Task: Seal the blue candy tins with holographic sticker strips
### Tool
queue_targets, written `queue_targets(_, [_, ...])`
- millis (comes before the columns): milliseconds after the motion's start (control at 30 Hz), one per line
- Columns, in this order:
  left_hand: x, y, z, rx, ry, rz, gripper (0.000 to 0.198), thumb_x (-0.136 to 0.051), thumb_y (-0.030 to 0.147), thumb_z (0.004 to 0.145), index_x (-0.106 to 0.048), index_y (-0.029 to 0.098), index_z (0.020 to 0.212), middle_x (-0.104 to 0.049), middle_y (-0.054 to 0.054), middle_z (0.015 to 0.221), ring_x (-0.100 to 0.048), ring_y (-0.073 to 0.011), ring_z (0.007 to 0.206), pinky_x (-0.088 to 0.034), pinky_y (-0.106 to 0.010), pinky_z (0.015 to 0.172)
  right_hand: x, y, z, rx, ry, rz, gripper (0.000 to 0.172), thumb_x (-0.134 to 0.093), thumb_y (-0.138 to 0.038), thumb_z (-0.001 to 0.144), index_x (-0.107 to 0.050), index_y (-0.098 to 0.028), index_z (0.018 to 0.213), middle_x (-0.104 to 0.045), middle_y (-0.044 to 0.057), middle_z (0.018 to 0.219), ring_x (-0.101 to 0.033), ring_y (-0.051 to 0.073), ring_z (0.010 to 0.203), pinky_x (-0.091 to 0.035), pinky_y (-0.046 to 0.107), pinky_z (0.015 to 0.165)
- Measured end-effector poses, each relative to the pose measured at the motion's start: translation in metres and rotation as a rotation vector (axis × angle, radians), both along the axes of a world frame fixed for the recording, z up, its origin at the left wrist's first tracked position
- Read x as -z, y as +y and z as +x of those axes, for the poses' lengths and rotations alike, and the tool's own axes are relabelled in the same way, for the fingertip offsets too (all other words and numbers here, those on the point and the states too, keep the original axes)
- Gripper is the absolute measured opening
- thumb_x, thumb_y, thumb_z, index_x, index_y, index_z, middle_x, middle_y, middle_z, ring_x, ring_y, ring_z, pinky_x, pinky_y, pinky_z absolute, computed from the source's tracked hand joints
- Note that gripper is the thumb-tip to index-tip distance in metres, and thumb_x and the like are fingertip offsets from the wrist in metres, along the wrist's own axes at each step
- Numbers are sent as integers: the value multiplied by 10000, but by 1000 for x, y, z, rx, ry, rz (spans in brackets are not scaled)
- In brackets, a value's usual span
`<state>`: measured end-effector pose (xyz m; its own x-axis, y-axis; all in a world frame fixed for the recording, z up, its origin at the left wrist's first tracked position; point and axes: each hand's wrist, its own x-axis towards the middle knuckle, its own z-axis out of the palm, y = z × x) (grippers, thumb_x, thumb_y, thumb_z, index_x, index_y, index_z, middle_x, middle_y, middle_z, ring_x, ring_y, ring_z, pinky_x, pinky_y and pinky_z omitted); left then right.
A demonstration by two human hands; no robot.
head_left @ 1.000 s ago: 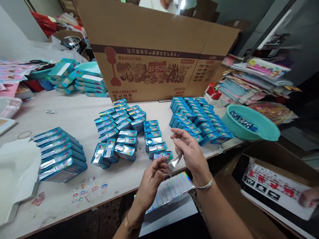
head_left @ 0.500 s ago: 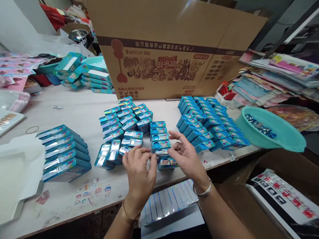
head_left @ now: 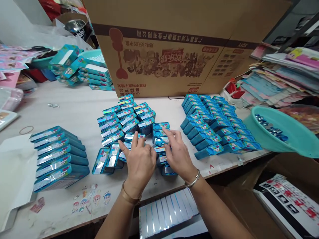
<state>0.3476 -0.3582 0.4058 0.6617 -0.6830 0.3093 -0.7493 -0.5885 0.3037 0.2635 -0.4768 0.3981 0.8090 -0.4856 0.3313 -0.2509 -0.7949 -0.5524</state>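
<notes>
Several blue tins stand upright in groups on the white table [head_left: 72,114]. My left hand [head_left: 139,158] lies over the short middle-left row of tins [head_left: 134,136], its fingers spread and nothing visible gripped in them. My right hand [head_left: 178,154] is at the short row of tins [head_left: 161,126] just to the right, its fingertips bent down onto a tin with a shiny strip. Whether it pinches anything is too small to tell. Further tins, with round recesses in their tops, stand right of my right hand [head_left: 208,151].
A large cardboard box [head_left: 164,43] stands behind the tins. At the right edge sits a turquoise basin [head_left: 301,132] with small shiny blue pieces. More tins [head_left: 62,166] and a white tray [head_left: 15,172] are on the left. Silver-striped packs [head_left: 166,214] lie below the table edge.
Both hands have shifted slightly. The right hand's fingers have come down and closer together onto the tins, and the left hand's fingers reach further over its row. The view has moved a little.
</notes>
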Motion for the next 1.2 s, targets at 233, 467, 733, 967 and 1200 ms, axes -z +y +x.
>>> queue_targets(233, [11, -3, -3, 32, -13, -14, 319, -490, 185, 929, -749, 173, 744, -665, -150, 1328, -382, -434, 1431, 53, -823, 1090, 12, -2, 2, -13, 48, -41, 594, -414, -51, 889, -463, -225, 1455, -519, 160, 1253, -546, 316, 1163, -515, 504, 959])
queue_targets(467, [11, -1, -2, -1, -54, 96, 281, -487, 153, 909, -763, 131, 857, -579, -199, 1424, -335, -454, 1449, -41, -818, 1106, 7, -13, -3, -20, 68, -10, 521, -498, -110, 883, -511, -195, 1398, -537, 143, 1186, -550, 310, 1129, -517, 491, 963])
queue_targets(733, [3, -6, -11, -18, -80, 39, 414, -397, 52, 869, -672, 90, 1177, -459, -226, 1523, -241, -418, 1497, -142, -759, 1135, 11, -19, -4, -67, 15, -67, 570, -365, 22, 845, -593, -168, 1332, -547, 160, 1197, -556, 278, 1135, -507, 434, 970])
queue_targets(967, [-7, 110, -45, -160, 214, -514, 359, -573, 362, 905, -638, 176, 1205, -710, -120, 1191, -634, -255, 1158, -480, -418, 1026, -15, -16, -93, 18, -271, 1, 311, -524, -201, 938, -663, -216, 1216, -615, 123, 1116, -603, 260, 996, -517, 431, 890])
queue_targets(1200, [81, 176, -119, -421, 1101, -407, 602, -582, 738, 744, -702, 160, 864, -714, -77, 755, -663, -242, 740, -544, -361, 702, 15, 52, -157, -267, -8, 117, 199, -540, -232, 972, -657, -237, 1134, -696, 77, 949, -647, 230, 848, -548, 381, 744])
